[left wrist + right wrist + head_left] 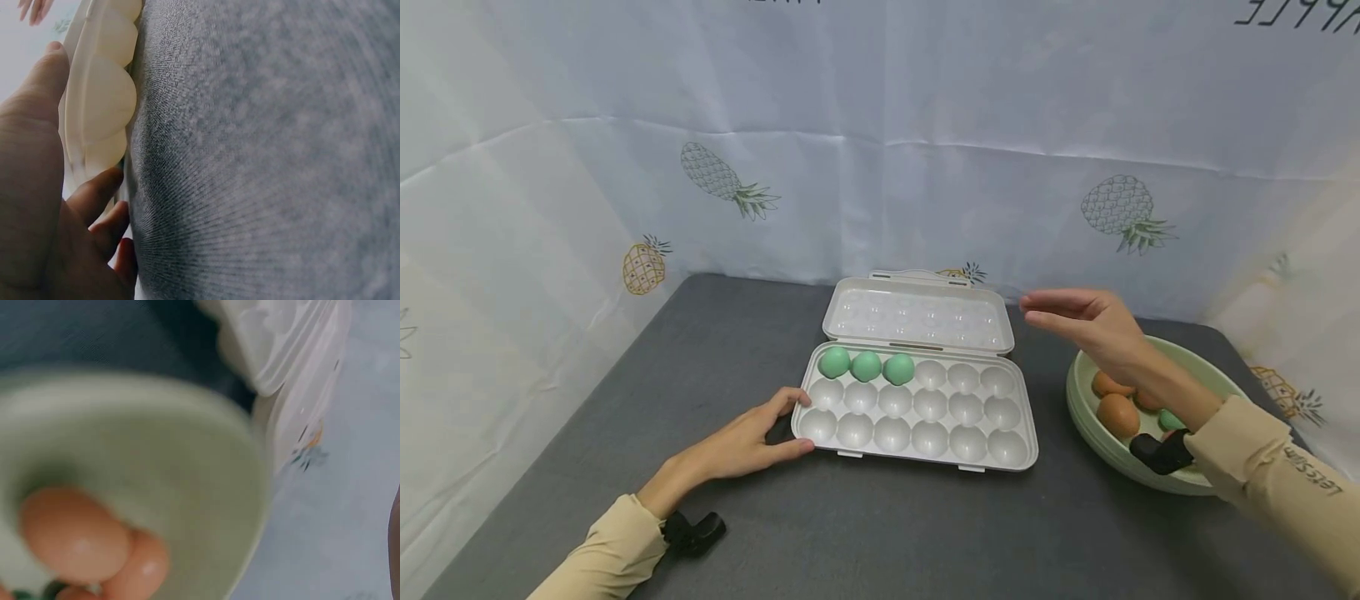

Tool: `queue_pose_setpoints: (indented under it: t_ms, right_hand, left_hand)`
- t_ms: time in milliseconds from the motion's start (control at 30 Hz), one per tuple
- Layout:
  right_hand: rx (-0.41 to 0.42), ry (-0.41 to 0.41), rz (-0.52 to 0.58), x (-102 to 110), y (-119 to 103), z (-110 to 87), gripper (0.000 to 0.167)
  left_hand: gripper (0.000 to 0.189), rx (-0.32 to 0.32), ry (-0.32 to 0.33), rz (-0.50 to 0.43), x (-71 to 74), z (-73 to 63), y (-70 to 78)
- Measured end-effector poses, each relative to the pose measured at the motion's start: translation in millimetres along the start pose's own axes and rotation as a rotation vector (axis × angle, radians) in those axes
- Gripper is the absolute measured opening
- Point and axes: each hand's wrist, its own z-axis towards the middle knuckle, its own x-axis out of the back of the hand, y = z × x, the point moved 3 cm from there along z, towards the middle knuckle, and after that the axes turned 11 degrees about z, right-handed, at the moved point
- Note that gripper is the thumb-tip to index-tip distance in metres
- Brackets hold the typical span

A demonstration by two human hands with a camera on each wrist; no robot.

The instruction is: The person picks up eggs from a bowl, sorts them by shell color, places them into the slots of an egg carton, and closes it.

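Observation:
A white egg tray [892, 434] with an open lid [921, 315] lies on the grey tabletop. Three green eggs [867, 366] fill the left part of its back row; its other cups hold nothing. My left hand [737, 446] grips the tray's left front corner, thumb at the front and fingers at the left end. In the left wrist view, fingertips [109, 181] reach the side under the rim. My right hand [1097, 325] is raised between tray and bowl, fingers extended, holding nothing.
At the right stands a pale green bowl [1078, 408] with several brown eggs [1117, 415] and a green egg [1170, 420], partly hidden by the right forearm. A white curtain [880, 208] with pineapple prints hangs behind the table [760, 533].

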Motion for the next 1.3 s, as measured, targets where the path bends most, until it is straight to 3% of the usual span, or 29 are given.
queue_pose_setpoints:
  t_ms: [200, 533, 633, 833, 1100, 1300]
  right_hand:
    - [-0.010, 0.043, -0.099, 32.5, -5.7, -23.1, 0.036]
    - [0.029, 0.037, -0.046, 96.0, -4.4, -61.8, 0.040]
    - [0.026, 0.083, -0.183, 111.6, -1.6, -70.9, 0.037]
    - [-0.059, 0.143, -0.506, 135.0, 8.0, -87.8, 0.035]
    - [-0.157, 0.090, -0.575, 163.5, 21.1, -101.6, 0.039]
    - [-0.318, 0.050, -0.701, 173.7, 29.1, -107.9, 0.039]
  left_hand:
    - [0.054, 0.009, 0.000, -0.007, -0.8, 1.5, -0.9]
    - [0.054, -0.005, 0.003, 0.001, -1.3, 3.8, -1.1]
    - [0.054, -0.001, 0.003, 0.000, -1.8, 3.6, -1.6]
    - [0.054, -0.004, -0.005, 0.003, -3.2, 3.1, -1.2]
    - [0.053, 0.002, -0.008, 0.002, -3.2, 1.9, -1.5]
    - [0.054, 0.001, -0.004, 0.000, -1.6, 1.5, -1.3]
